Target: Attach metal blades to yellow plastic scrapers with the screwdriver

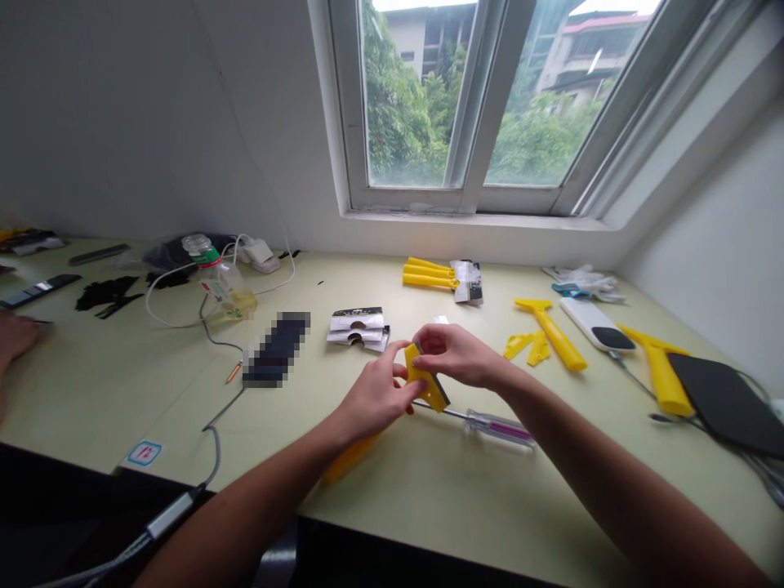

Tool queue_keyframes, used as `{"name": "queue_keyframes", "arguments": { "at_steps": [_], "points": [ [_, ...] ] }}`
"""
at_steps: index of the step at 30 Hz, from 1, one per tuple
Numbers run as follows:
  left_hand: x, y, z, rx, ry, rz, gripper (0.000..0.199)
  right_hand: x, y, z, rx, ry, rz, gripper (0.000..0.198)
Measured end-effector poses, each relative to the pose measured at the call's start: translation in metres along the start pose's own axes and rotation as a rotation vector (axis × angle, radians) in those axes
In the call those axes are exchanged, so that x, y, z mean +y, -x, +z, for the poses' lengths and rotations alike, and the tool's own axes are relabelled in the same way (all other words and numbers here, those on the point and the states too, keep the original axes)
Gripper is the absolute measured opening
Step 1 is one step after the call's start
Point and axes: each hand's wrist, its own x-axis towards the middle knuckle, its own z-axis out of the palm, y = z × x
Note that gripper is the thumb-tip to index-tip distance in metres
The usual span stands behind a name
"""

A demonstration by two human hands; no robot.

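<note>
A yellow scraper with a dark strip along one long edge is held up over the table in both hands. Fingers of my left hand are closed around its head, and the yellow handle slants down below that wrist. My right hand pinches the upper end of the head, near the dark strip. Whether the right fingertips also hold a small part is hidden. Just beneath the scraper lies a screwdriver with a clear and purple handle, its shaft pointing left.
Folded cardboard packaging and a bundle of yellow handles lie farther back. On the right are a yellow scraper, yellow pieces, a white power bank and another scraper. Leftward stand a bottle and another person's hand.
</note>
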Motion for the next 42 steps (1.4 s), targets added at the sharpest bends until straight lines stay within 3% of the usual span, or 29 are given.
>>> {"name": "queue_keyframes", "arguments": {
  "at_steps": [3, 5, 9, 13, 20, 27, 39, 42],
  "points": [
    [0.000, 0.004, -0.001, 0.100, -0.260, 0.117, 0.061, 0.005, -0.002, -0.004, 0.019, -0.067, 0.043, 0.025],
    [-0.003, 0.005, 0.000, 0.126, -0.446, 0.257, 0.055, 0.008, -0.003, -0.008, 0.023, -0.139, 0.085, 0.031],
    [-0.008, 0.005, 0.003, 0.078, -0.730, 0.437, 0.035, 0.010, -0.002, -0.013, 0.038, -0.196, 0.126, 0.033],
    [-0.009, 0.005, 0.005, 0.020, -0.883, 0.519, 0.035, 0.006, -0.001, -0.014, 0.018, -0.224, 0.150, 0.035],
    [-0.007, 0.006, 0.004, 0.017, -1.030, 0.533, 0.040, 0.004, 0.002, -0.013, -0.007, -0.230, 0.058, 0.039],
    [-0.002, 0.009, 0.005, 0.057, -1.152, 0.523, 0.034, 0.000, 0.004, -0.013, -0.010, -0.249, 0.059, 0.045],
    [-0.008, 0.006, 0.000, 0.128, -1.097, 0.565, 0.037, -0.010, 0.008, -0.022, 0.019, -0.403, 0.073, 0.035],
    [-0.008, 0.005, -0.006, 0.192, -1.055, 0.581, 0.037, -0.005, 0.006, -0.030, 0.046, -0.311, 0.050, 0.027]
  ]
}}
